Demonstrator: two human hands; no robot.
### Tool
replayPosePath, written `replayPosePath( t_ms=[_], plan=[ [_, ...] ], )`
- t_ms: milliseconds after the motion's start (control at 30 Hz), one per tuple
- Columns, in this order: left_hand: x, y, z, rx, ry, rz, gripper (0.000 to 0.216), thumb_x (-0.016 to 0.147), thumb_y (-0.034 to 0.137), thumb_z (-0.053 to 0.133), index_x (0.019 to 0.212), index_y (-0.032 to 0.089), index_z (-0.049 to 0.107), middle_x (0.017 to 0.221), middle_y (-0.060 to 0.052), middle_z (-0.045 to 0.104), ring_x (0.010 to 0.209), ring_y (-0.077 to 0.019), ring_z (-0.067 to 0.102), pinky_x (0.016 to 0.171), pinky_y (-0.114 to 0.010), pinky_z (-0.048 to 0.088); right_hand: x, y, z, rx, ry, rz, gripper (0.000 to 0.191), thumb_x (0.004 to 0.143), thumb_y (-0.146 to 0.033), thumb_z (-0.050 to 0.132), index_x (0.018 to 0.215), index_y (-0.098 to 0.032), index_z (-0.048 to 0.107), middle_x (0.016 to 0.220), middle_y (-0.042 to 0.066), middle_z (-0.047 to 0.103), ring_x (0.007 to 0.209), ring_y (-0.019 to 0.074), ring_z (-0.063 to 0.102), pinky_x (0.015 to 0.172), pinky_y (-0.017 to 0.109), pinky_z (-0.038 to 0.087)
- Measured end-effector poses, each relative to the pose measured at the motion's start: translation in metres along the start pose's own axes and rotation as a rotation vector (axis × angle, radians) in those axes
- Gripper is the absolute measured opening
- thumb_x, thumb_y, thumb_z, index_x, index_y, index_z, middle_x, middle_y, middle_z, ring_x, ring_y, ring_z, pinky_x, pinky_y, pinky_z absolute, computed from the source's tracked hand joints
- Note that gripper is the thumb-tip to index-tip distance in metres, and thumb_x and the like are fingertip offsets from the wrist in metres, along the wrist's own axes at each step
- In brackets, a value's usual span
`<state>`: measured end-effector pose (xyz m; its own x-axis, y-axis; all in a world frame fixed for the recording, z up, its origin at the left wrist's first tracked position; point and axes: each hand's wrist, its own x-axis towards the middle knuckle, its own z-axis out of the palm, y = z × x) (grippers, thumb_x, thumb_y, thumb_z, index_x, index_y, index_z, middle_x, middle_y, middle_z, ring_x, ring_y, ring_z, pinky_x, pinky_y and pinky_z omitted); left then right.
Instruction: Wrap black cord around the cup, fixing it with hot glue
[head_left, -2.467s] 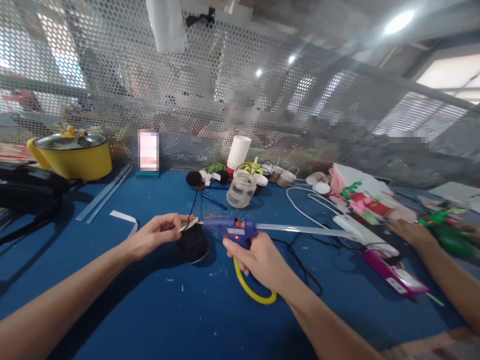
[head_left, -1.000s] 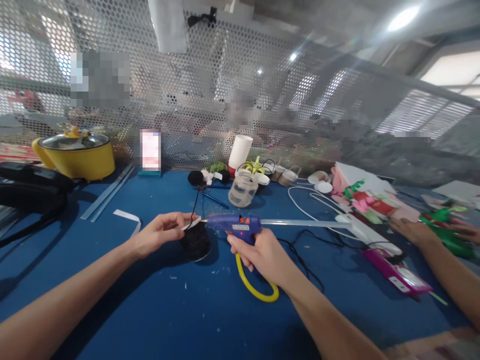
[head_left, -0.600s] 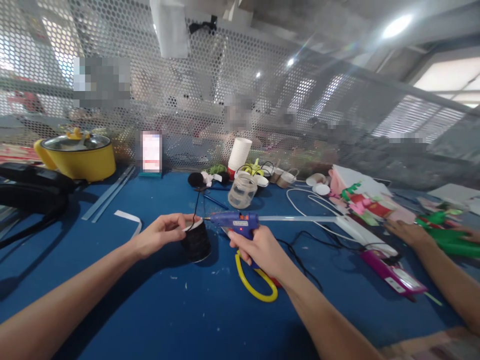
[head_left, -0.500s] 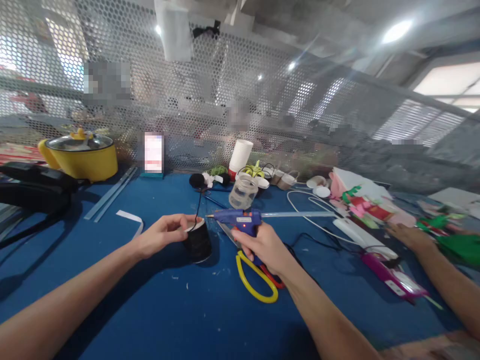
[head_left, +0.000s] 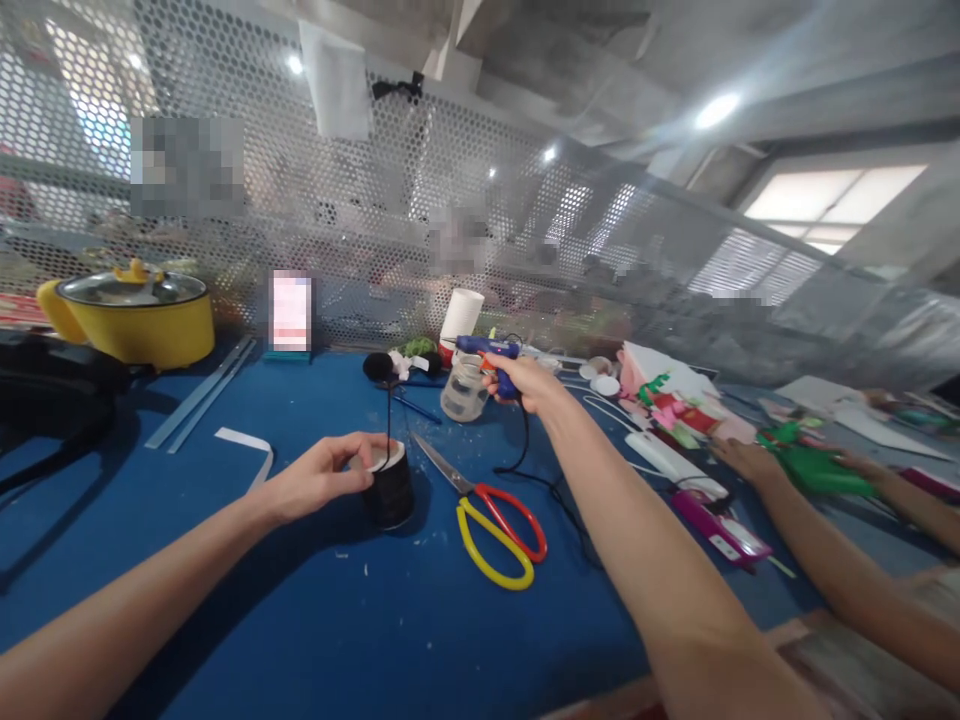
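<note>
My left hand (head_left: 330, 473) pinches the rim of a small black-wrapped cup (head_left: 390, 495) with a pale inside, standing on the blue tabletop (head_left: 300, 630). A thin black strip (head_left: 389, 420) rises from the rim where my fingers close. Out to the right, my right hand (head_left: 521, 380) is wrapped around the handle of a blue hot glue gun (head_left: 487, 347), its nozzle pointing left, above a clear plastic jar (head_left: 463, 392). Scissors (head_left: 480, 500) with one red and one yellow handle lie on the table between my arms, blades slightly apart.
At the left stand a yellow electric pot (head_left: 139, 320) and a lit phone (head_left: 290, 312). Clear glue sticks (head_left: 199, 395) and a white strip (head_left: 247, 440) lie nearby. A co-worker's hands (head_left: 750, 462) handle green material at the right, beyond a purple power strip (head_left: 720, 530). Perforated mesh (head_left: 375, 230) closes the back.
My right hand has carried the glue gun up and away from the cup to above the jar, uncovering the scissors. My left hand keeps its pinch at the rim. The view has turned slightly right.
</note>
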<state>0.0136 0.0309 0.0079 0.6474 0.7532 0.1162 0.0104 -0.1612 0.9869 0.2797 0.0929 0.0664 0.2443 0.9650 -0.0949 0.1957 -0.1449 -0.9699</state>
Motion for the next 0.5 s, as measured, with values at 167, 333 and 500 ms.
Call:
replayPosePath(
  t_ms=[167, 333, 500],
  plan=[
    [-0.001, -0.002, 0.0, 0.029, -0.016, 0.025, 0.012, 0.068, 0.021, 0.056, 0.063, 0.015, 0.047, 0.12, -0.014, 0.048, 0.116, -0.0285, 0.038, 0.092, -0.043, 0.029, 0.016, 0.007, -0.004, -0.091, -0.05, 0.106, 0.024, 0.082, -0.034, 0.048, 0.068, -0.015, 0.054, 0.045, 0.002, 0.057, 0.037, 0.01, 0.053, 0.037, 0.022, 0.047],
    [0.001, -0.002, 0.001, 0.046, -0.019, 0.022, 0.014, 0.068, 0.023, 0.056, 0.063, 0.016, 0.046, 0.12, -0.014, 0.049, 0.116, -0.0285, 0.039, 0.092, -0.043, 0.029, 0.015, 0.012, -0.012, -0.212, -0.031, 0.119, 0.04, 0.083, -0.048, 0.037, 0.069, -0.016, 0.056, 0.05, 0.006, 0.06, 0.046, 0.0148, 0.058, 0.045, 0.03, 0.051],
    [0.0, -0.001, 0.001, 0.064, -0.018, 0.019, 0.015, 0.069, 0.023, 0.057, 0.062, 0.016, 0.045, 0.12, -0.013, 0.049, 0.117, -0.0284, 0.038, 0.094, -0.044, 0.027, -0.008, 0.002, -0.021, -0.395, 0.222, -0.041, 0.033, 0.076, -0.045, 0.048, 0.072, -0.014, 0.058, 0.067, 0.012, 0.062, 0.072, 0.024, 0.061, 0.06, 0.036, 0.049]
  ],
)
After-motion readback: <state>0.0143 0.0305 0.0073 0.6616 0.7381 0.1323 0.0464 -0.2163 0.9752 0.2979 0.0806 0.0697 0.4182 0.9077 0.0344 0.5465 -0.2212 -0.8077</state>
